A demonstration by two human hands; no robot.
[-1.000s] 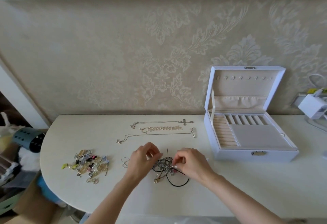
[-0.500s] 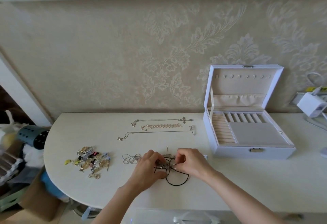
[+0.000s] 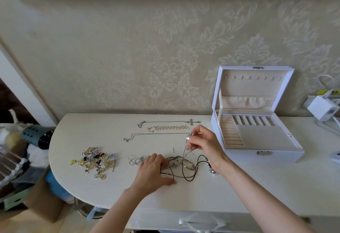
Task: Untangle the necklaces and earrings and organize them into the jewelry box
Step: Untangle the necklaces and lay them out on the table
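A tangle of necklaces (image 3: 181, 166) with black cords and silver chains lies near the table's front edge. My left hand (image 3: 152, 173) presses down on its left side with spread fingers. My right hand (image 3: 204, 143) is raised above the tangle and pinches one silver chain (image 3: 184, 150), which runs taut down into the knot. Three untangled necklaces (image 3: 165, 128) lie in straight rows further back. A pile of earrings (image 3: 95, 162) sits at the left. The white jewelry box (image 3: 257, 122) stands open at the right, its beige compartments bare.
A loose silver chain coil (image 3: 135, 159) lies left of my left hand. A white charger (image 3: 322, 106) with cables sits behind the box at far right. Left of the rounded table edge (image 3: 55, 170) are a dark perforated cylinder (image 3: 37, 136) and clutter on the floor.
My right hand has lifted up and back, drawing a silver chain out of the tangle. My left hand went from picking at the knot to pressing it down.
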